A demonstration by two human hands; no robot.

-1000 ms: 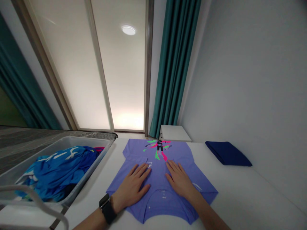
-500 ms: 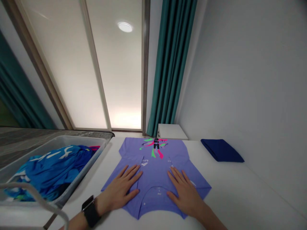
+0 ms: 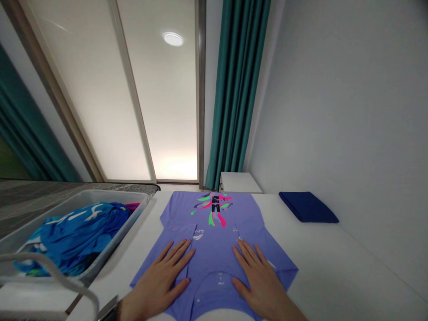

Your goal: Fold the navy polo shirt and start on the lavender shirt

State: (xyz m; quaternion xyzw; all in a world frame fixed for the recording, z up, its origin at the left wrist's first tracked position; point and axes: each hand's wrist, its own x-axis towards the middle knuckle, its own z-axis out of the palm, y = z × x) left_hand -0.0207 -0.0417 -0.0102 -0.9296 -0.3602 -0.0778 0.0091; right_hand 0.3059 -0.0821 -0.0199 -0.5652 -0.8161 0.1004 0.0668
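A purple shirt (image 3: 214, 249) lies spread on the white table, its neckline toward me and a green, pink and black print at its far end. My left hand (image 3: 163, 278) rests flat on its left part, fingers apart, with a dark watch at the wrist. On the right part of the shirt lies my right hand (image 3: 259, 278), palm down with fingers spread. Neither hand grips the cloth. The bottom edge of the frame cuts off the nearest part of the shirt.
A folded dark blue cloth (image 3: 308, 207) lies at the right by the wall. At the left, a pale plastic bin (image 3: 120, 243) holds blue clothes (image 3: 76, 234). A grey cable (image 3: 56, 272) crosses the lower left. Behind the table stands a white cabinet (image 3: 239, 182).
The shirt has shifted toward me, showing more of its print, and both hands have moved nearer with it, lying flat as before.
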